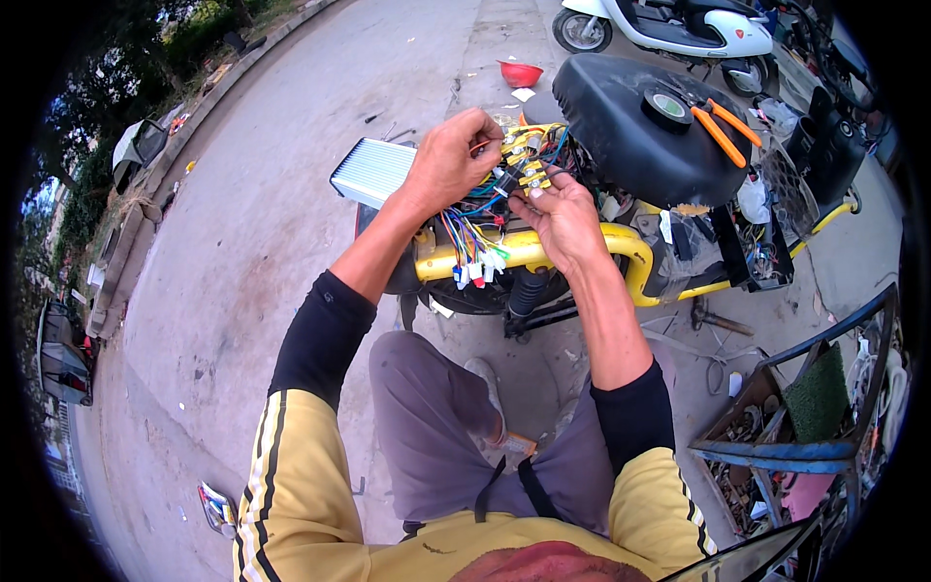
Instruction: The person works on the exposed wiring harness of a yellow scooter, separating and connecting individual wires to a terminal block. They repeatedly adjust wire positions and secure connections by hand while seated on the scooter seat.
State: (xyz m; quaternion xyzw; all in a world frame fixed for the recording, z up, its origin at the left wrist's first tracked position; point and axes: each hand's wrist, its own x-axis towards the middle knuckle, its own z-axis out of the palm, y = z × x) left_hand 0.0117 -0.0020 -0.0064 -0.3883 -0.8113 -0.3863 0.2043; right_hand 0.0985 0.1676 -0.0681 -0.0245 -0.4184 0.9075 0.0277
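Both hands meet over a bundle of wiring at the seat end of a yellow-framed electric scooter (621, 239). My left hand (456, 158) is closed, its fingertips pinching an orange wire beside a row of yellow terminals with metal screws (532, 175). Below the same terminals, my right hand (562, 221) has thumb and fingers drawn together among dark leads; what they grip is hidden. A silver finned controller box (373, 169) lies left of my left hand. Loose coloured wires with white and red connectors (473, 267) hang over the yellow frame tube.
A black scooter seat (640, 126) rests to the right, carrying a roll of black tape (667, 109) and orange-handled pliers (722, 134). A hammer (718, 317) lies on the ground near a blue metal rack (776, 454). Beyond are a red bowl (521, 74) and a white scooter (669, 29).
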